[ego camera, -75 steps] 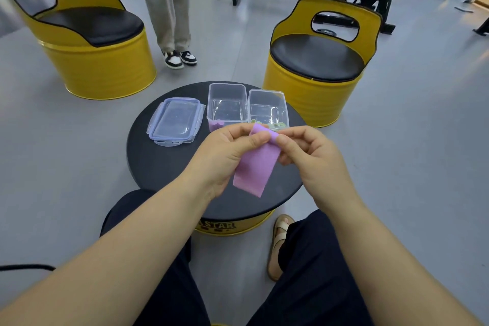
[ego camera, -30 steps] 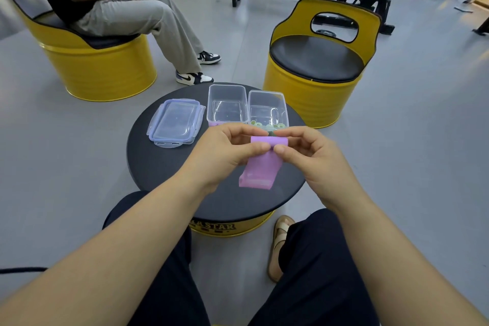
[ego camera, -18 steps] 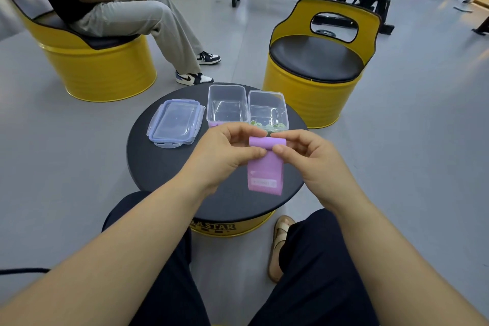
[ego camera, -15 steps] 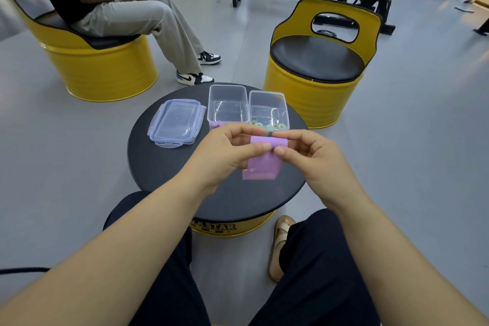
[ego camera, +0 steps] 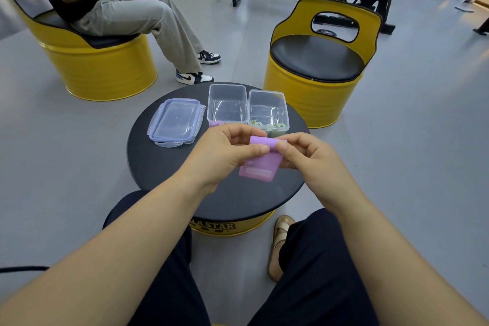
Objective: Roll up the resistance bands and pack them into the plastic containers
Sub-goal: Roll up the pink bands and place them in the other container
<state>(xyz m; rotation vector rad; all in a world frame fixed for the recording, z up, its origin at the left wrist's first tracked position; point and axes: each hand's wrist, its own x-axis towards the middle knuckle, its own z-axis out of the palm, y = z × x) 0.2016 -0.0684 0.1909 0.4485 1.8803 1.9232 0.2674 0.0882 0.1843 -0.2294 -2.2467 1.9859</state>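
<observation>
Dark trousers [ego camera: 169, 286] and a sandalled foot [ego camera: 279, 241] are recorded at the bottom of the frame. At centre frame, a purple resistance band [ego camera: 260, 167] is held above the round black counter [ego camera: 158, 167]. Its upper end is rolled into a tube and is pinched at either end by the curled fingers [ego camera: 254, 149] of the left hand [ego camera: 225, 156] and of the right hand [ego camera: 312, 164]. The unrolled tail hangs below. Further back on the counter, a clear lid [ego camera: 176, 122] is laid left of centre. Just beside it two open containers are set side by side. Purple rolls are seen in the left container [ego camera: 227, 103] and green rolls in the right container [ego camera: 268, 108]. Beyond, a yellow barrel chair [ego camera: 317, 87] is noted at upper right, and a seated person [ego camera: 127, 13] at upper left.
</observation>
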